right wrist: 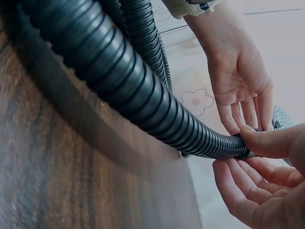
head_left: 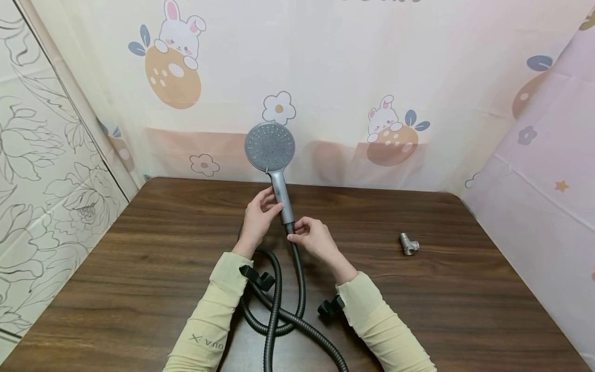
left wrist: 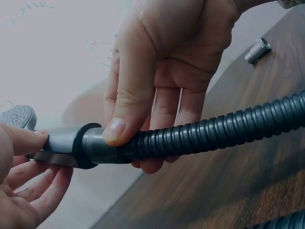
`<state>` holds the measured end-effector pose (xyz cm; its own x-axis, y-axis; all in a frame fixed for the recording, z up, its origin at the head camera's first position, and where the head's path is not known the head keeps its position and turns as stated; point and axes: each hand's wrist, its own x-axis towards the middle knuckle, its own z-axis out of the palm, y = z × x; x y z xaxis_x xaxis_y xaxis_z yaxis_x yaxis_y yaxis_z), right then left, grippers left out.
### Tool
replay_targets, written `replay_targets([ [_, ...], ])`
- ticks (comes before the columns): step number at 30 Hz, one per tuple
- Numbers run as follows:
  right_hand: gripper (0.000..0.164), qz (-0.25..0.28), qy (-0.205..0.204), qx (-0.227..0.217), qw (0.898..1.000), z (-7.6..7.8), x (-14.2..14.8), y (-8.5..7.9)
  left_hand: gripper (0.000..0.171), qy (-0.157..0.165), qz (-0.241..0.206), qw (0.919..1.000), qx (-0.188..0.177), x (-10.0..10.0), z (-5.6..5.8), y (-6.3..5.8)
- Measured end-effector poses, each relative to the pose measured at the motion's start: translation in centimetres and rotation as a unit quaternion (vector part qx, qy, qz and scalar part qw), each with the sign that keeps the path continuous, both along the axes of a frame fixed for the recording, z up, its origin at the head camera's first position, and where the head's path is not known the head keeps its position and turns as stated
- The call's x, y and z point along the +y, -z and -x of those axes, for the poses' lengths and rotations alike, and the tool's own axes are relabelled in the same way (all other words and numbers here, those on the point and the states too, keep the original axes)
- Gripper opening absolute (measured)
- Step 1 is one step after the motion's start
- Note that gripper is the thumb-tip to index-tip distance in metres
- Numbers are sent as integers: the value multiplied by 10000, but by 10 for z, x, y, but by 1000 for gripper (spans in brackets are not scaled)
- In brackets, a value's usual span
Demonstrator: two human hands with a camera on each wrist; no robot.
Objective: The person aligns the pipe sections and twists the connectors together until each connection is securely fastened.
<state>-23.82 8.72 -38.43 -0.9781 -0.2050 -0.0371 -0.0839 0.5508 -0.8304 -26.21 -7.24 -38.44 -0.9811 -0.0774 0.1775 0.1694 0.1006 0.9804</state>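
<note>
A grey shower head stands tilted up over the back of the table, its round spray face toward me. My left hand grips its handle between thumb and fingers. Just below, my right hand pinches the connector at the end of the black ribbed hose. In the left wrist view the connector meets the bottom of the handle; whether it is fully seated I cannot tell. From there the hose loops down between my forearms. The right wrist view shows the hose large and close.
A small metal tee fitting lies on the brown wooden table to the right. Coils of hose cross each other near the front middle. A printed curtain hangs behind the table, with patterned cloth at the right side.
</note>
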Motion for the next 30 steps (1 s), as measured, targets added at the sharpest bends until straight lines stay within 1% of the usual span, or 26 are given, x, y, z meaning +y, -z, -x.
replay_targets([
  [3,19,-59,-17,-41,10000,-1,0,-1,51,54,68,9999,-100,1,-8,-11],
  [5,19,-90,-38,-86,9999,-2,0,-1,52,99,48,9998,-187,1,-9,-11],
  [10,19,-113,-122,-116,9998,-1,0,1,53,132,-22,9996,-266,-2,5,7],
  [11,19,-118,-129,-122,9998,-1,0,1,52,118,-3,9995,-287,-2,6,9],
  [19,18,-89,-223,-206,9995,-2,0,3,50,-17,172,9987,-479,-2,6,14],
  [25,18,-102,-253,-170,9995,-2,0,3,49,32,2,9989,-463,0,7,15],
  [30,18,-175,-296,-200,9992,-1,1,4,50,22,93,9982,-596,0,7,16],
])
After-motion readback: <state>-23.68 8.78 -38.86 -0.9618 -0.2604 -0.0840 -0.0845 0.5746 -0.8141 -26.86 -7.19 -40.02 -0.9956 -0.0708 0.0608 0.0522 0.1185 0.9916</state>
